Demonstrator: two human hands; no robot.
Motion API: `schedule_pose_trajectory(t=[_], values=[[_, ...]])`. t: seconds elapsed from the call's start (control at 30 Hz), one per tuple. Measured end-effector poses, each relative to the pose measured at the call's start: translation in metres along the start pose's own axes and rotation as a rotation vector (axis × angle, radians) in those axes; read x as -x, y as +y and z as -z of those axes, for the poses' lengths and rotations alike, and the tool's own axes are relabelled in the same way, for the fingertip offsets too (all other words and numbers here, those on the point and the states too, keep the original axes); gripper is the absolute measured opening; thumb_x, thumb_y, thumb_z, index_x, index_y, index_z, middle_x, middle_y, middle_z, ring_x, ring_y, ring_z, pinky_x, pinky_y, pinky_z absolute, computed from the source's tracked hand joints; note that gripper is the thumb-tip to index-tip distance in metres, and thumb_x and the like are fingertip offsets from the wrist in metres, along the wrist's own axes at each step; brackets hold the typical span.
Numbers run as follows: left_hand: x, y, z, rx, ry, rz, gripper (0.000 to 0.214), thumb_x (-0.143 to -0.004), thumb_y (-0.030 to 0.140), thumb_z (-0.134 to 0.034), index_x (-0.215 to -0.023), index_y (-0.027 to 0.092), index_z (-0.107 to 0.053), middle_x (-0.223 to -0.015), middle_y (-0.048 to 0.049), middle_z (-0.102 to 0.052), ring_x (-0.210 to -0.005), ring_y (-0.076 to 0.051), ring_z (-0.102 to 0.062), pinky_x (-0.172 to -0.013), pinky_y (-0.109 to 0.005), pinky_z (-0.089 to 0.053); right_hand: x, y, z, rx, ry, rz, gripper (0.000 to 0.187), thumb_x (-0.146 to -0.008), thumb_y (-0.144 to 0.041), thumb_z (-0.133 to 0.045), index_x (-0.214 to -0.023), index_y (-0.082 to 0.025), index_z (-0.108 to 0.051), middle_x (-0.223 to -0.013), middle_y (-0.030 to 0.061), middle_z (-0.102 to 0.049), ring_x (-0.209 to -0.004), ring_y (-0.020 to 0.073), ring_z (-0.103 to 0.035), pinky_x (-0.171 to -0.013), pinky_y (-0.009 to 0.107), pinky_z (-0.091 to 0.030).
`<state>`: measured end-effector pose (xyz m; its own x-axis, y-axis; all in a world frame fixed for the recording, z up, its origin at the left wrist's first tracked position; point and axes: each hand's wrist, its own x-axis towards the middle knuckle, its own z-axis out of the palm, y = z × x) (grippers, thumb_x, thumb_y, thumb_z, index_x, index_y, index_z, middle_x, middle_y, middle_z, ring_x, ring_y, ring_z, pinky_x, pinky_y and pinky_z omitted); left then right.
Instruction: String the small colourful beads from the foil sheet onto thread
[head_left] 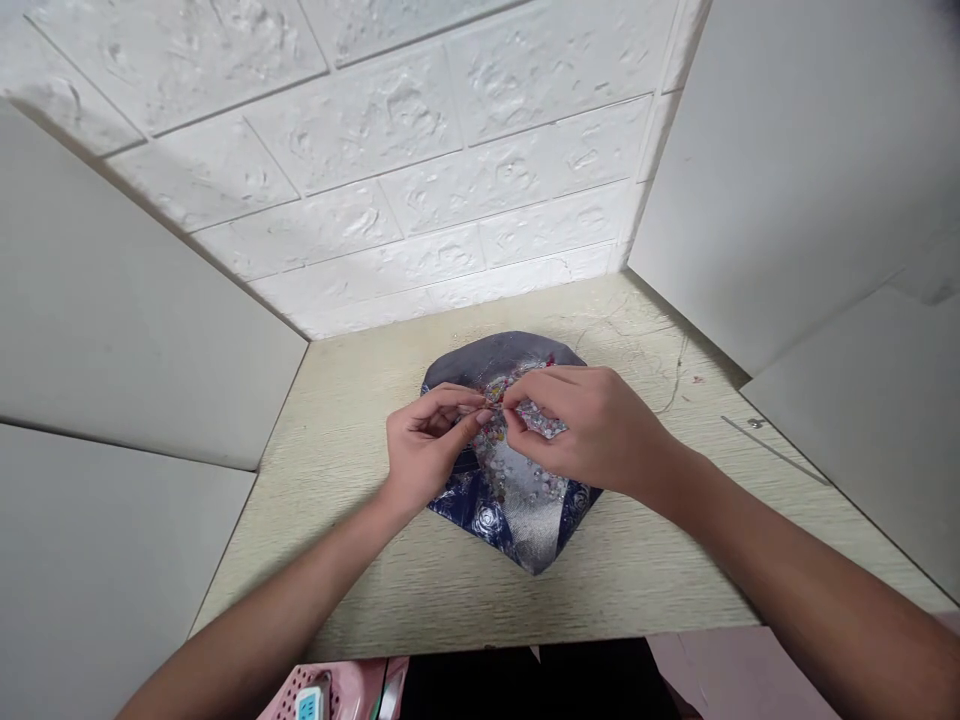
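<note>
Left hand [427, 450] and right hand [577, 430] work over small mixed beads [529, 488] on a blue-and-silver brocade cloth [536, 535], mid-worktop. Both grips are clenched in fingertip pinches, meeting above the beads; anything held is too small to tell. The hands cover part of the pile. A thin metal rod [774, 450] lies near the right edge, loose thread [677, 375] behind the cloth, a pink plastic basket [322, 690] below the front edge.

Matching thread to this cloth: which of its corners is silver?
The near corner of the cloth comes to a silver point, unlike the navy rose-patterned panels beside it and the dull grey-blue far edge.
</note>
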<state>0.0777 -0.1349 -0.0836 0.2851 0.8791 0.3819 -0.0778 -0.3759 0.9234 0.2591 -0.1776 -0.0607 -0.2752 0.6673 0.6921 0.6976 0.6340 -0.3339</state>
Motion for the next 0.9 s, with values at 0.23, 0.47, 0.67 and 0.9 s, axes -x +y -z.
schedule_pose_trajectory(t=[0.23,0.47,0.67,0.9], values=[[0.0006,0.0004,0.0001,0.005,-0.018,0.004,0.013,-0.069,0.008,-0.074,-0.076,0.019,-0.074,-0.078,-0.0027,-0.070,-0.070,-0.010,-0.063,-0.060,-0.018,-0.051,0.0004,0.0008,-0.0002,0.004,0.005,-0.006,0.007,-0.081,-0.017,-0.055,-0.079,-0.016,-0.062,-0.065,-0.0018,-0.064,-0.054,0.0086,-0.052,-0.052,0.022,-0.040],[0.0006,-0.0034,0.0019,0.015,-0.024,0.002,0.014,-0.069,0.009,-0.075,-0.077,0.019,-0.075,-0.079,-0.0026,-0.070,-0.072,-0.010,-0.063,-0.062,-0.018,-0.051,0.0007,0.0009,-0.0012,-0.001,0.006,0.000,0.008,-0.080,-0.016,-0.054,-0.078,-0.016,-0.062,-0.065,-0.0019,-0.065,-0.054,0.0087,-0.053,-0.053,0.022,-0.040],[0.0009,-0.0010,0.0009,-0.006,-0.020,0.018,0.011,-0.069,0.011,-0.076,-0.077,0.019,-0.074,-0.079,-0.0033,-0.070,-0.071,-0.011,-0.063,-0.060,-0.019,-0.050,0.0001,0.0008,-0.0008,-0.007,0.000,0.002,0.009,-0.080,-0.017,-0.053,-0.079,-0.017,-0.061,-0.065,-0.0019,-0.065,-0.054,0.0086,-0.052,-0.052,0.022,-0.039],[0.0019,0.0011,0.0005,-0.031,-0.013,0.013,0.009,-0.068,0.014,-0.077,-0.075,0.018,-0.074,-0.078,-0.0040,-0.070,-0.070,-0.013,-0.064,-0.059,-0.022,-0.051,-0.0006,0.0014,-0.0012,0.008,-0.013,-0.005,0.010,-0.082,-0.018,-0.052,-0.079,-0.017,-0.061,-0.065,-0.0016,-0.065,-0.054,0.0089,-0.053,-0.053,0.023,-0.040]])
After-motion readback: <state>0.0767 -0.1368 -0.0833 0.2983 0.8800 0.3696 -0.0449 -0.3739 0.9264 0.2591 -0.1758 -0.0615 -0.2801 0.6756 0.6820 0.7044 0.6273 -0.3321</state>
